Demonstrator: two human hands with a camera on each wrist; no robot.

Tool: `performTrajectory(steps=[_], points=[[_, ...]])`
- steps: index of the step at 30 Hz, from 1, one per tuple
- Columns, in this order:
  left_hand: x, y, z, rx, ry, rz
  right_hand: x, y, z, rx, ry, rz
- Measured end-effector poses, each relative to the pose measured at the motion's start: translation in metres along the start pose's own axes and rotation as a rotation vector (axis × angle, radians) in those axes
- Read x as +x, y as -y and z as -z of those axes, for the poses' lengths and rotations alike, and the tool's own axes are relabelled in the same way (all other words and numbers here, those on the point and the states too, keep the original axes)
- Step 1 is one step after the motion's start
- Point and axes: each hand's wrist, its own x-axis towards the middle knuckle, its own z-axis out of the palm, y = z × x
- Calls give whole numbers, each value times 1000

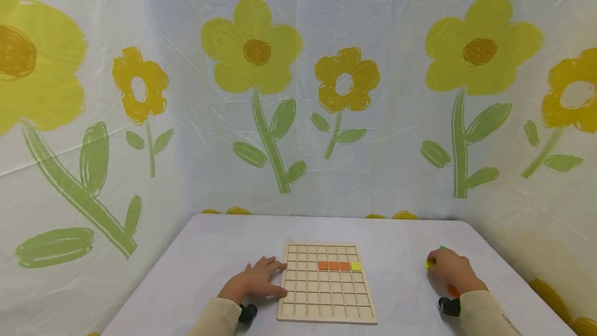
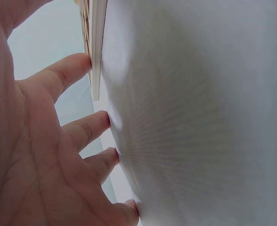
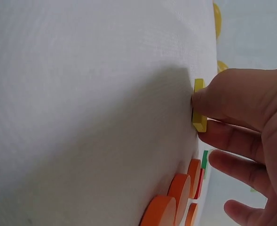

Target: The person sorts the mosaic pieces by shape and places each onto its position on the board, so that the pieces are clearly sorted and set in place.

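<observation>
A wooden grid board (image 1: 312,297) lies flat on the table. Three orange square tiles (image 1: 333,266) and one yellow tile (image 1: 356,266) form a row in its cells. My left hand (image 1: 257,279) spreads its fingers at the board's left edge; in the left wrist view a fingertip touches the board's side (image 2: 97,47) and other fingertips rest on the table. Off to the right, my right hand (image 1: 451,269) pinches a small yellow tile (image 3: 199,120) between thumb and finger, low at the table surface. The tile's far side is hidden by the fingers.
Beside the right hand lie several round orange pieces (image 3: 178,190), with a red piece (image 3: 199,183) and a green piece (image 3: 204,159) beyond them. The white table (image 1: 224,237) is enclosed by flower-printed cloth (image 1: 392,180) at the back and sides.
</observation>
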Motion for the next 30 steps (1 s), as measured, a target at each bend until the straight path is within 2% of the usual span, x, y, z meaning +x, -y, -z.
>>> performTrajectory(steps=[13, 19, 23, 30], points=[[0, 0, 0, -6, 4, 5, -1, 21, -5, 76, 8, -6], [-1, 1, -1, 3, -4, -1, -3, 39, -6, 63, -9, 42], [-1, 1, -1, 4, -4, -7, -2, 48, -10, 53, -20, 45], [-1, 1, 0, -5, -8, -11, -2, 68, -13, 25, -68, 83]])
